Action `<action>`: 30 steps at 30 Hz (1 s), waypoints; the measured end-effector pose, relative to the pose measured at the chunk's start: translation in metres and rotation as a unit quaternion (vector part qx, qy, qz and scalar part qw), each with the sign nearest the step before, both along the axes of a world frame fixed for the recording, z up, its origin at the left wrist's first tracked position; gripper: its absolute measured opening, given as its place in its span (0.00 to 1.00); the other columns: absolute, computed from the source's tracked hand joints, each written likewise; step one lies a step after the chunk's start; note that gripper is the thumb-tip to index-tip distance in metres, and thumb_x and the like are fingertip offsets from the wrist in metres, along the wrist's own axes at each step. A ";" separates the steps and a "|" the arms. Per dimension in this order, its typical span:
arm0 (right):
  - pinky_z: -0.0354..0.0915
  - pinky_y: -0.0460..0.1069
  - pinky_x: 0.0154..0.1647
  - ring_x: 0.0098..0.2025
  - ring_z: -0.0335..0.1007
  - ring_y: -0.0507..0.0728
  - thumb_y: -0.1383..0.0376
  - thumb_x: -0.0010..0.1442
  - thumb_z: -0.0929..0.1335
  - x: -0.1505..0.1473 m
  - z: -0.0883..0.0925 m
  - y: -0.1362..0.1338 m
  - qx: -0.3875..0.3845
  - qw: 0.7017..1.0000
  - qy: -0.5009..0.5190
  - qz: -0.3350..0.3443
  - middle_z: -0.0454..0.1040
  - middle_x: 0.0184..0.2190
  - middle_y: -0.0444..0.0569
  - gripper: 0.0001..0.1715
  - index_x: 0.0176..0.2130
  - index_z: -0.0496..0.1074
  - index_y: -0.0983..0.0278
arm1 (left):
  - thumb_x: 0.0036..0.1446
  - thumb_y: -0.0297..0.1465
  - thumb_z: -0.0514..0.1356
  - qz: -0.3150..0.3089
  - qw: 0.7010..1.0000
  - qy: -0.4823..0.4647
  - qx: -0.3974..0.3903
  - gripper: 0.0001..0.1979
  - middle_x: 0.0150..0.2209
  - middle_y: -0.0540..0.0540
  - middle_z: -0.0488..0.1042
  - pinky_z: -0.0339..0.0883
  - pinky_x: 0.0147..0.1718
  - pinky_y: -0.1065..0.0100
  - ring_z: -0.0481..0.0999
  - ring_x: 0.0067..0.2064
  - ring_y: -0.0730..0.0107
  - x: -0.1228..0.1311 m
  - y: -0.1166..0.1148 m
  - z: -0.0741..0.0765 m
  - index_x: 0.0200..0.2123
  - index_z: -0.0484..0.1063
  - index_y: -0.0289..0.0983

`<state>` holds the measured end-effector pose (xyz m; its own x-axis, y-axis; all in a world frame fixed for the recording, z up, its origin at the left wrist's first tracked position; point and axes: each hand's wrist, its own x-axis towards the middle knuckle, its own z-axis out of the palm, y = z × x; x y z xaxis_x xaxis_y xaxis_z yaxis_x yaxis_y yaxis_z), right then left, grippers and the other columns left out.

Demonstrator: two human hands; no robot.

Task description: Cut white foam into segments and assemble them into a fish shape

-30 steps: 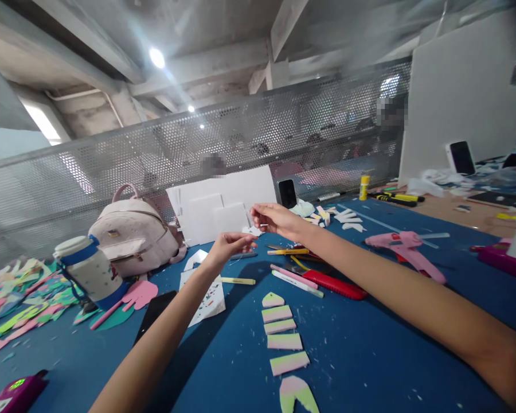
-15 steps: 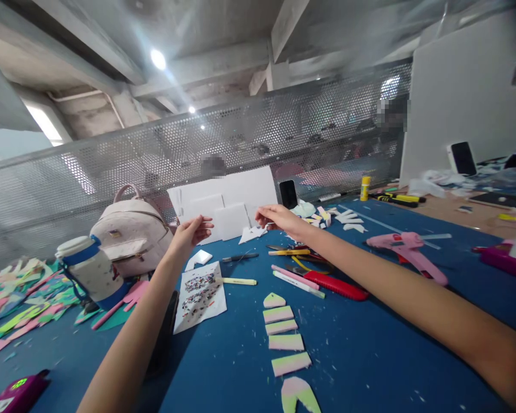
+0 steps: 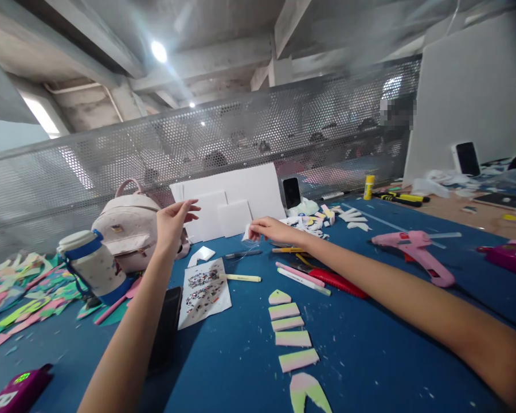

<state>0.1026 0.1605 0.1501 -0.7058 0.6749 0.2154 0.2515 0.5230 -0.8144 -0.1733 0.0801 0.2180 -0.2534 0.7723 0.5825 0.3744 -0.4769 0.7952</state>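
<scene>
Your left hand (image 3: 171,222) is lifted off the blue table (image 3: 370,344), in front of the pink backpack (image 3: 129,226). Its fingers are loosely spread and hold nothing. Your right hand (image 3: 269,229) reaches forward low over the table, thumb and fingertips pinched together on what looks like a small white scrap (image 3: 246,233), though it is too small to be sure. The scrap sits just in front of the white boards (image 3: 241,192) leaning on the mesh screen (image 3: 112,166), above a black pen (image 3: 243,254). A sheet of sequins (image 3: 204,289) lies between your arms.
</scene>
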 end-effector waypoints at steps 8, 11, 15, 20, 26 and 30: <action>0.72 0.57 0.48 0.48 0.72 0.59 0.59 0.69 0.68 -0.060 -0.007 0.052 0.022 0.996 -0.061 -0.055 0.70 0.52 0.53 0.19 0.55 0.69 0.66 | 0.66 0.41 0.59 0.029 0.999 -0.007 -0.016 0.16 0.42 0.44 0.77 0.74 0.40 0.61 0.78 0.38 0.68 0.007 0.015 -0.005 0.47 0.73 0.33; 0.72 0.57 0.48 0.49 0.72 0.59 0.59 0.69 0.68 -0.072 -0.012 0.068 0.041 0.993 -0.075 -0.081 0.70 0.52 0.54 0.19 0.55 0.69 0.66 | 0.67 0.40 0.58 0.014 0.998 0.026 -0.063 0.16 0.40 0.45 0.76 0.74 0.39 0.62 0.77 0.37 0.69 0.004 0.018 -0.013 0.46 0.72 0.33; 0.71 0.57 0.49 0.49 0.71 0.60 0.59 0.69 0.67 -0.075 -0.019 0.078 0.073 0.987 -0.083 -0.117 0.70 0.53 0.53 0.18 0.54 0.69 0.66 | 0.66 0.38 0.59 -0.003 0.989 0.072 -0.126 0.14 0.39 0.46 0.75 0.75 0.36 0.64 0.77 0.36 0.70 -0.004 0.022 -0.026 0.45 0.72 0.33; 0.71 0.58 0.49 0.50 0.71 0.60 0.60 0.69 0.68 -0.062 -0.013 0.080 0.117 0.980 -0.052 -0.153 0.70 0.53 0.54 0.19 0.55 0.68 0.66 | 0.66 0.38 0.59 -0.022 0.979 0.110 -0.171 0.13 0.40 0.46 0.75 0.74 0.36 0.64 0.77 0.36 0.70 -0.010 0.027 -0.043 0.45 0.72 0.33; 0.71 0.58 0.50 0.50 0.71 0.60 0.60 0.69 0.68 -0.042 0.010 0.051 0.142 0.985 0.011 -0.101 0.70 0.53 0.54 0.19 0.55 0.69 0.66 | 0.66 0.38 0.60 -0.077 0.965 0.140 -0.205 0.13 0.40 0.46 0.75 0.75 0.37 0.64 0.77 0.37 0.69 -0.002 0.029 -0.050 0.46 0.72 0.33; 0.71 0.58 0.49 0.50 0.71 0.60 0.60 0.69 0.68 -0.035 0.023 0.016 0.115 0.992 0.041 -0.036 0.69 0.53 0.54 0.19 0.56 0.68 0.66 | 0.67 0.38 0.59 -0.123 0.957 0.147 -0.218 0.14 0.40 0.46 0.75 0.75 0.36 0.64 0.77 0.36 0.70 0.011 0.025 -0.053 0.46 0.72 0.33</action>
